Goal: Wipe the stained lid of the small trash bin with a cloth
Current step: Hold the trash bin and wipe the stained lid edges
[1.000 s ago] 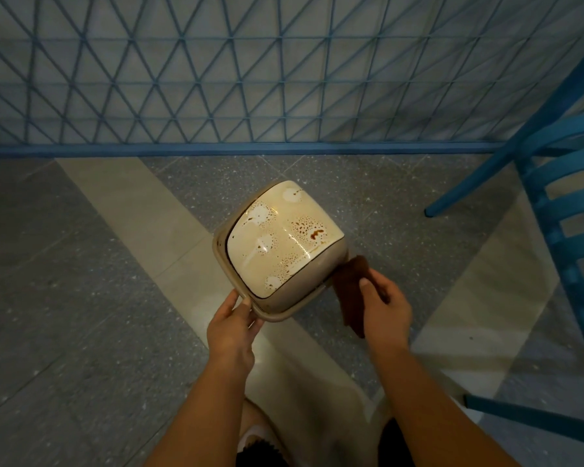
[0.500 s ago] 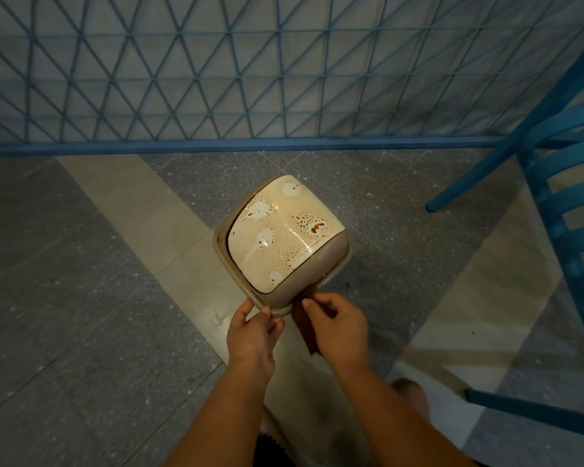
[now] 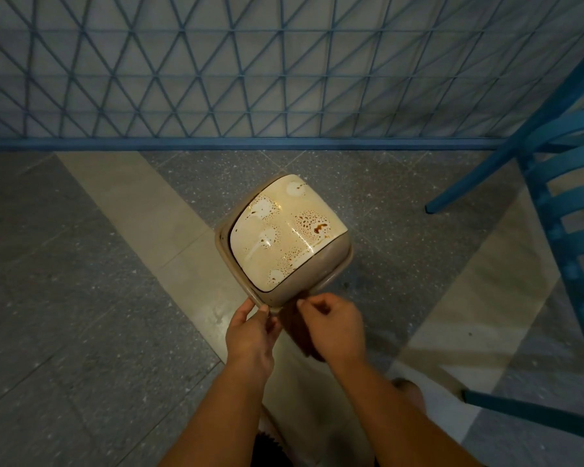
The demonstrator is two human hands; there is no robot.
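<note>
- Grey speckled floor (image 3: 81, 298), crossed by a pale band, lies bare to the left.
- Left hand (image 3: 250, 335) grips the bin (image 3: 331, 264) rim's near corner.
- Right hand (image 3: 334, 328) pinches a dark cloth (image 3: 297, 328) just beside it.
- Stained lid (image 3: 284, 230) faces up, unwiped.
- Blue chair (image 3: 560, 203) crowds the right; lattice fence (image 3: 250, 72) closes the far side.

Open floor (image 3: 81, 298) lies left of the bin (image 3: 284, 237) and behind it up to the blue fence (image 3: 250, 96). A blue chair (image 3: 560, 230) crowds the right side. Both hands sit at the bin's near corner.
</note>
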